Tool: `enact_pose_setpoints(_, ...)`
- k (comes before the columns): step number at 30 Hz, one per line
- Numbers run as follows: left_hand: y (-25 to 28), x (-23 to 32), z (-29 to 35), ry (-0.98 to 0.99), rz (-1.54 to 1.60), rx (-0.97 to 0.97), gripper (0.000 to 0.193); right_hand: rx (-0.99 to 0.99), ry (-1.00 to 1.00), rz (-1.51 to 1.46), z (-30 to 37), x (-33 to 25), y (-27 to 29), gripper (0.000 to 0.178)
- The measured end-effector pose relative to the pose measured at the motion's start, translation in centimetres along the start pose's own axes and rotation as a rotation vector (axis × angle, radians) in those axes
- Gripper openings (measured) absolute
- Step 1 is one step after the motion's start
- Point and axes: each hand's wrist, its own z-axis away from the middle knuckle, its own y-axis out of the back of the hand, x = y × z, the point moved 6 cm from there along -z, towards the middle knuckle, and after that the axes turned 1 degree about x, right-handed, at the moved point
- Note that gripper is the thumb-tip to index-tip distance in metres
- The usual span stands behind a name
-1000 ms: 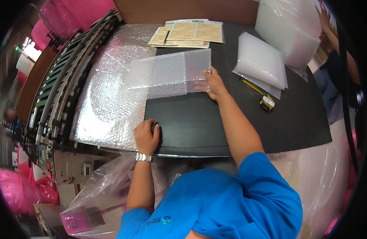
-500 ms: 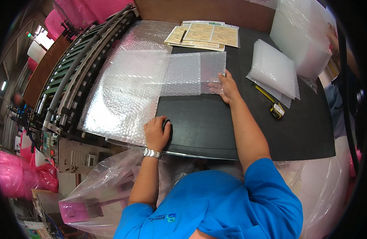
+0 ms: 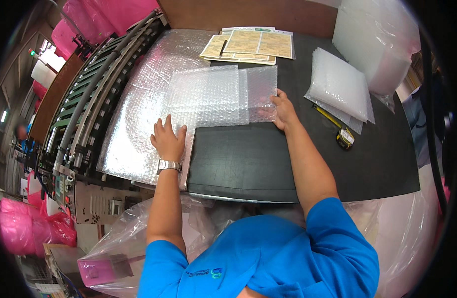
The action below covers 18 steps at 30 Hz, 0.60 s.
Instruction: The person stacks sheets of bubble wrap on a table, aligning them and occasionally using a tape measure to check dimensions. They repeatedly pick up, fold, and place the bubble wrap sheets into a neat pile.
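Note:
Clear bubble wrap pieces overlap in a row across the table, their right-hand edges stepped. My right hand pinches the right edge of the outermost piece, thumb on top and fingers showing through the film beneath. Farther left, my left hand rests palm down with fingers spread on a large, shiny bubble wrap sheet. This sheet lies under the left part of the smaller pieces. My left hand grips nothing.
Papers with a pen lie at the back. A stack of bubble wrap, a tape measure and a tall plastic-wrapped stack are at right. A roller machine borders the left side.
My left hand has moved left and away from me, and its fingers have spread. A smaller bubble wrap piece now reaches farther right over the others. My right hand keeps its hold.

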Motion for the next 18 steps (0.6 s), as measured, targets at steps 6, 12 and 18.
enact_pose_setpoints(6,-0.98,-0.22,0.12,-0.044,0.058,-0.026,0.057,-0.003,-0.001,-0.016,0.02,-0.12,0.18,0.040)
enact_pose_setpoints(12,-0.80,-0.13,0.33,-0.035,0.048,-0.039,0.055,-0.008,0.018,-0.017,0.46,-0.33,-0.16,0.036)
enact_pose_setpoints(18,-0.80,-0.17,0.30,-0.046,0.061,-0.016,0.055,-0.006,0.026,-0.006,0.07,-0.07,0.20,0.036)
